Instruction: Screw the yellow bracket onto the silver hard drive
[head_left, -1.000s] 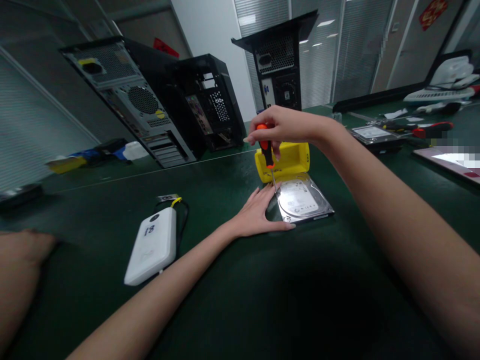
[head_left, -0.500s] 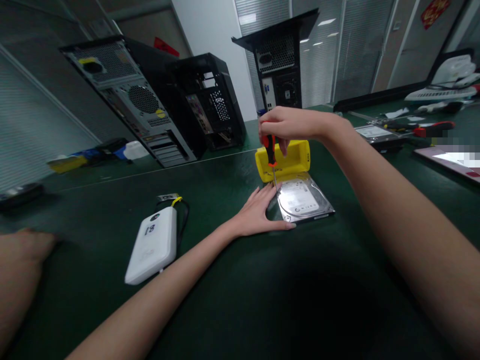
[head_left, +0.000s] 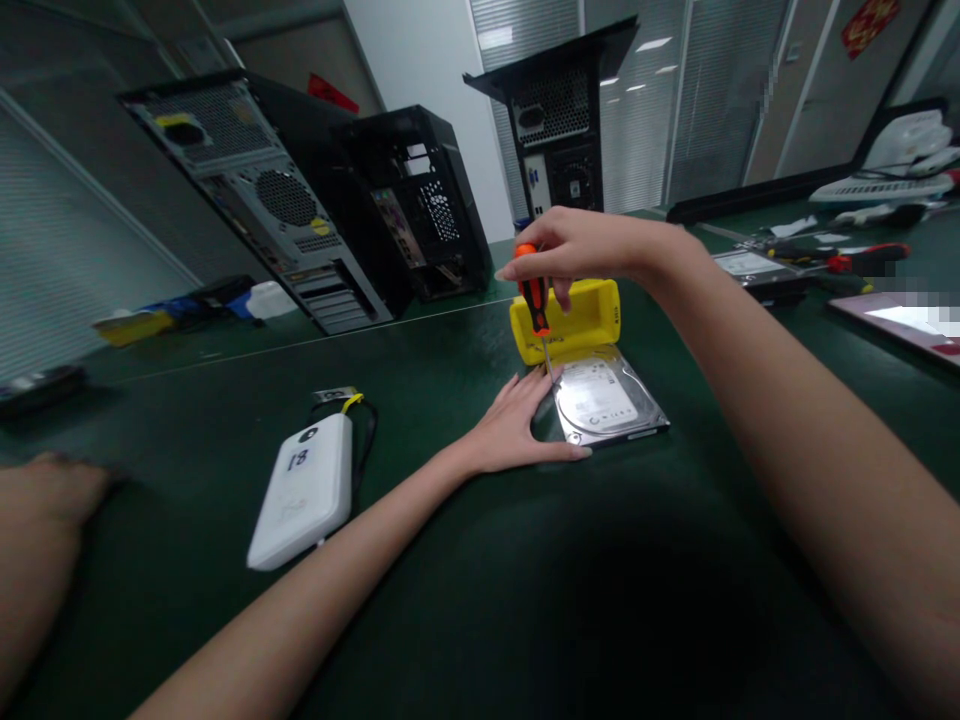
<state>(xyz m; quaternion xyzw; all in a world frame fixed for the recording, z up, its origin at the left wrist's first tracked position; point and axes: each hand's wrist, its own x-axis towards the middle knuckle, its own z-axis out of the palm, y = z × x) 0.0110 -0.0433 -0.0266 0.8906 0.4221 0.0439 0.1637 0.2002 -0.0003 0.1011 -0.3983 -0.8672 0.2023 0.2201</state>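
A silver hard drive [head_left: 600, 397] with a white label lies flat on the green table. My left hand [head_left: 514, 425] rests spread along its left side, fingertips at the far left corner and thumb by the near edge. Above it, my right hand [head_left: 559, 250] has its fingers around the handle of an orange and black screwdriver [head_left: 537, 305]. The shaft points steeply down, its tip at the drive's left edge beside my left fingertips. Touching or close behind the drive stands a yellow open box [head_left: 577, 325], with small dark bits inside that I cannot make out.
A white power bank [head_left: 304, 490] with a strap lies left of my left forearm. Computer cases [head_left: 300, 200] stand at the back. Another drive [head_left: 757, 270], pliers [head_left: 862, 260] and a tablet-like device [head_left: 907, 320] lie at right. Another person's hand [head_left: 56, 500] is at far left.
My right thumb has stretched out to the left and the grip on the handle looks looser, showing more of its orange top. The left hand and hard drive stay put.
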